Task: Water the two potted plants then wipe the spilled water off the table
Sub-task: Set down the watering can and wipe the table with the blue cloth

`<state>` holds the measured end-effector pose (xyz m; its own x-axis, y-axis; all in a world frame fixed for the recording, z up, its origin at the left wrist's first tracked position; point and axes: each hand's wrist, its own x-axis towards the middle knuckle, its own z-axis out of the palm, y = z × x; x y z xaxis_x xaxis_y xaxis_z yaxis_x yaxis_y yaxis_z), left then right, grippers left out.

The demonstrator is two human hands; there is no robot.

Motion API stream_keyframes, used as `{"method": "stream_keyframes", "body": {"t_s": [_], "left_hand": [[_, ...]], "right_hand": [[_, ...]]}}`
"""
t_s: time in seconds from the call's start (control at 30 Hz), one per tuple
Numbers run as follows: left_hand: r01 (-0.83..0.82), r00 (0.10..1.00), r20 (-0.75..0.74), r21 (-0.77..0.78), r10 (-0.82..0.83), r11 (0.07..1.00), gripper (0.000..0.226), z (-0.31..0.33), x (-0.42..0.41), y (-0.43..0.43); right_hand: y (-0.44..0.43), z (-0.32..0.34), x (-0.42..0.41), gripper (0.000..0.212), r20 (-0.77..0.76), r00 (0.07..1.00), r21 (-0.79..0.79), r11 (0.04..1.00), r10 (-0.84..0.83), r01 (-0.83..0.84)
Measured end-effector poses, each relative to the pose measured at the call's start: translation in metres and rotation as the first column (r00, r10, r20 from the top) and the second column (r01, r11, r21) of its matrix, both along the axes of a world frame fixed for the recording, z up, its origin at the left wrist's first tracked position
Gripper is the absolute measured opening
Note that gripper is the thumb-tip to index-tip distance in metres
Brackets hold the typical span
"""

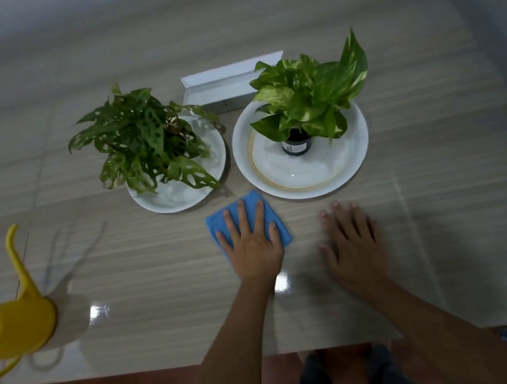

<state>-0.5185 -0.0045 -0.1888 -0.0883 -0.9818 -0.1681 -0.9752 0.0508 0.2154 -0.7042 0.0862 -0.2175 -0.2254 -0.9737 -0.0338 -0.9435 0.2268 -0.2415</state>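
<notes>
Our legs [314,380] show below the near edge of the table [161,281], and both forearms reach out over it. The left grip [251,242] lies flat on the blue cloth [214,223], fingers straight and pressing it down, grasping nothing. The right grip [351,240] is released too, palm down on bare table just beside the cloth.

We judge the watering done. The yellow can [14,326] stands set down far to the left, well apart from both plants, and the right plate [308,182] looks wet around its pot. The wiping is the step in hand. How much spill is left we cannot tell, since the glossy top shows only glare.

The cloth sits just in front of the gap between the left plate [177,200] and the right plate, near both rims. Leaves of the left plant [145,141] hang over that plate's front edge, so a forward stroke has little room. A white box [220,82] closes off the space behind. Wide open table runs left toward the can, right past the right grip, and back to the near edge.
</notes>
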Motion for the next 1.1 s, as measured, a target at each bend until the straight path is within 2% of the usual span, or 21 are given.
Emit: {"method": "stream_keyframes", "body": {"t_s": [0.13, 0.3, 0.47, 0.57, 0.63, 0.67, 0.73, 0.8, 0.87, 0.93, 1.03, 1.1], "left_hand": [[-0.038, 0.998, -0.040, 0.018, 0.039, 0.999, 0.059, -0.003, -0.010, -0.028], [0.158, 0.987, 0.018, 0.015, -0.158, 0.987, 0.060, -0.005, 0.026, -0.039], [0.172, 0.984, 0.062, -0.047, -0.169, 0.984, 0.060, -0.008, 0.097, 0.043], [0.362, 0.932, 0.001, -0.033, -0.362, 0.931, 0.062, -0.013, 0.067, 0.099], [0.507, 0.858, -0.046, -0.081, -0.511, 0.858, 0.060, -0.015, 0.038, 0.088], [0.544, 0.836, -0.021, -0.092, -0.548, 0.834, 0.059, -0.013, 0.033, 0.067], [0.481, 0.876, 0.067, -0.049, -0.477, 0.876, 0.059, -0.006, 0.056, 0.022], [0.225, 0.966, 0.135, -0.015, -0.221, 0.974, 0.061, -0.005, 0.114, 0.002], [-0.005, 0.995, 0.101, -0.039, 0.009, 0.999, 0.062, 0.001, 0.160, 0.025], [-0.046, 0.995, 0.089, -0.039, 0.049, 0.998, 0.062, 0.008, 0.156, 0.072], [0.193, 0.981, 0.008, 0.005, -0.193, 0.981, 0.061, 0.000, 0.093, 0.116], [0.367, 0.929, -0.034, -0.048, -0.368, 0.929, 0.059, -0.002, 0.061, 0.092]], "right_hand": [[0.001, 0.001, -0.001, 0.065, -0.001, 1.000, 0.027, 1.000, -0.005, 0.005], [0.001, 0.007, 0.001, 0.065, 0.025, 1.000, 0.039, 0.999, -0.016, 0.015], [0.002, 0.012, 0.003, 0.065, 0.042, 0.999, 0.071, 0.997, -0.028, 0.025], [0.002, 0.016, 0.004, 0.065, 0.038, 0.999, 0.079, 0.996, -0.034, 0.031], [0.002, 0.018, 0.005, 0.065, 0.038, 0.999, 0.080, 0.996, -0.032, 0.029], [0.002, 0.019, 0.005, 0.065, 0.029, 0.999, 0.079, 0.996, -0.034, 0.031], [0.001, 0.020, 0.006, 0.065, 0.019, 0.999, 0.095, 0.995, -0.035, 0.033], [0.001, 0.020, 0.008, 0.064, 0.014, 0.999, 0.088, 0.995, -0.042, 0.041], [0.002, 0.019, 0.008, 0.064, 0.002, 0.999, 0.078, 0.996, -0.039, 0.038], [0.001, 0.017, 0.006, 0.065, 0.008, 0.999, 0.080, 0.996, -0.036, 0.035], [0.002, 0.016, 0.006, 0.066, 0.016, 0.999, 0.081, 0.996, -0.042, 0.041], [0.002, 0.018, 0.005, 0.066, 0.029, 0.999, 0.090, 0.995, -0.044, 0.041]]}}
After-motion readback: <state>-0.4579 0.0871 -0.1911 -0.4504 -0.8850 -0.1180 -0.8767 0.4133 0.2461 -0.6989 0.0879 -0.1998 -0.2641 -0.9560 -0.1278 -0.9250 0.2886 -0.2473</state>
